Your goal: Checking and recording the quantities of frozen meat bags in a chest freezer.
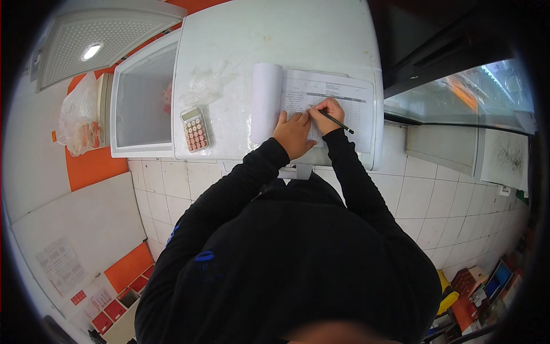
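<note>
- Black clothing (286, 258) filled the space nearest the camera, its sleeves reaching over the counter's (275, 34) near edge.
- Printed sheets (349, 94) lay by the counter's near right corner, within easy reach of both hands; their turned-back pages (266, 103) curled along the left side, presumably to bare the sheet beneath.
- Left hand (294, 136) rested palm down on the paper, fingers spread, apparently to steady it.
- Right hand (329, 116) had its fingers pinching a dark pen (339, 124), tilted as if for writing.
- Toward the near left corner sat a calculator (195, 131), probably set aside to leave the paper free; crumpled clear plastic (203, 86) lay behind it.
</note>
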Tool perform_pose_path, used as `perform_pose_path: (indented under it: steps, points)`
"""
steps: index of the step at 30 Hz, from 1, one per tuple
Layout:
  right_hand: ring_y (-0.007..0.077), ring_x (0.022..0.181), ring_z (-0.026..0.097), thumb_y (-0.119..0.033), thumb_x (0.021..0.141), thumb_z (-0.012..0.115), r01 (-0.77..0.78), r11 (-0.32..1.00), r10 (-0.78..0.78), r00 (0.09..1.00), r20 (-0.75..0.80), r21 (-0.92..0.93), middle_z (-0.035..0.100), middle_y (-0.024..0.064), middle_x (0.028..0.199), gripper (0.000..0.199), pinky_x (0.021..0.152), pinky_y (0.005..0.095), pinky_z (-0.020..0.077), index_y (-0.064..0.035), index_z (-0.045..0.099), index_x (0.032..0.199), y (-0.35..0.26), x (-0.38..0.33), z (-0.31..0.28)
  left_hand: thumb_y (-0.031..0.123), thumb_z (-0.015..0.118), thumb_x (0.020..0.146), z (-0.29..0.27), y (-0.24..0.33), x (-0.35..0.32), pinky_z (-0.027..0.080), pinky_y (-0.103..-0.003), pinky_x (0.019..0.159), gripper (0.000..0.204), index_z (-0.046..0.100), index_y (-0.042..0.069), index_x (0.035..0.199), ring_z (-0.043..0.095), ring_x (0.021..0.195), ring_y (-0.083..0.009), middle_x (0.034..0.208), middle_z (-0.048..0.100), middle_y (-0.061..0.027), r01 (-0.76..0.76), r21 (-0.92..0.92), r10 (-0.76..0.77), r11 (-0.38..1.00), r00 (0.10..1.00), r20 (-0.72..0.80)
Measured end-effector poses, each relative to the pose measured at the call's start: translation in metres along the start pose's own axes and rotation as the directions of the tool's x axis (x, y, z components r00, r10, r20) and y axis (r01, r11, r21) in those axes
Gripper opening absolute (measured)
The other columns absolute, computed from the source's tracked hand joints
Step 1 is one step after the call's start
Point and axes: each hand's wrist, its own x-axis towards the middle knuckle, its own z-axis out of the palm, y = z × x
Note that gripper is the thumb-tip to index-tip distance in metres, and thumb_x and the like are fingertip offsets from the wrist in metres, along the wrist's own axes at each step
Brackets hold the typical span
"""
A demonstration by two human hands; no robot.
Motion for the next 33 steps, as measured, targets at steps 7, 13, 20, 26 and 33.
perform_pose_path:
  steps: [7, 13, 20, 26, 33]
  points:
    - [0.0130, 0.063, 0.052, -0.005, 0.065, 0.067, -0.049, 0.994, 0.048, 0.999, 0.004, 0.102, 0.053, 0.0042, 0.066, 0.015, 0.057, 0.0258, 0.0417, -0.0029, 0.052, 0.064, 0.018, 0.003, -0.005, 0.038, 0.063, 0.076, 0.000, -0.002, -0.002, 0.029, -0.055, 0.090, 0.060, 0.047, 0.001, 0.120, 0.044, 0.116, -0.0241, 0.128, 0.044, -0.0119, -0.014, -0.017, 0.013, 1.000, 0.999, -0.034]
    - [0.0132, 0.069, 0.056, 0.000, 0.072, 0.064, -0.164, 0.900, 0.189, 0.982, -0.023, 0.405, 0.055, 0.0045, 0.071, 0.009, 0.060, 0.0249, 0.0454, -0.0025, 0.055, 0.073, -0.014, 0.021, -0.031, 0.028, 0.061, 0.081, -0.041, -0.022, -0.038, 0.033, -0.045, 0.089, 0.036, 0.056, 0.006, 0.110, 0.053, 0.104, -0.0262, 0.123, 0.051, -0.0094, -0.185, -0.274, 0.104, 0.944, 0.953, -0.284]
    - [0.0268, 0.092, 0.054, 0.007, 0.072, 0.052, 0.535, 0.736, -0.391, 0.836, 0.384, -0.415, 0.051, 0.0137, 0.098, 0.037, 0.082, 0.0323, 0.0449, -0.0028, 0.056, 0.107, -0.058, 0.015, 0.017, 0.005, 0.058, 0.081, -0.027, -0.106, -0.160, 0.043, -0.035, 0.079, 0.013, 0.060, 0.002, 0.094, 0.058, 0.091, -0.0295, 0.100, 0.061, -0.0138, -0.097, -0.616, -0.320, 0.782, 0.786, -0.529]
    - [0.0251, 0.090, 0.052, 0.003, 0.072, 0.052, 0.351, 0.813, -0.386, 0.922, 0.022, -0.465, 0.050, 0.0134, 0.104, 0.060, 0.078, 0.0340, 0.0456, -0.0088, 0.043, 0.130, -0.074, 0.004, 0.056, 0.005, 0.054, 0.085, 0.055, -0.162, -0.372, 0.045, -0.033, 0.075, 0.010, 0.060, 0.000, 0.089, 0.058, 0.084, -0.0273, 0.088, 0.059, -0.0143, 0.328, -0.738, -0.772, 0.590, 0.498, -0.396]
    - [0.0121, 0.079, 0.053, 0.001, 0.079, 0.055, 0.251, 0.932, -0.335, 0.873, -0.356, -0.261, 0.053, 0.0054, 0.101, 0.046, 0.067, 0.0238, 0.0457, -0.0102, 0.045, 0.123, -0.083, -0.024, 0.072, 0.030, 0.055, 0.086, 0.236, -0.158, -0.628, 0.047, -0.036, 0.079, 0.031, 0.061, 0.002, 0.098, 0.059, 0.090, -0.0296, 0.099, 0.060, -0.0167, 0.714, -0.700, -0.948, 0.003, 0.224, 0.225]
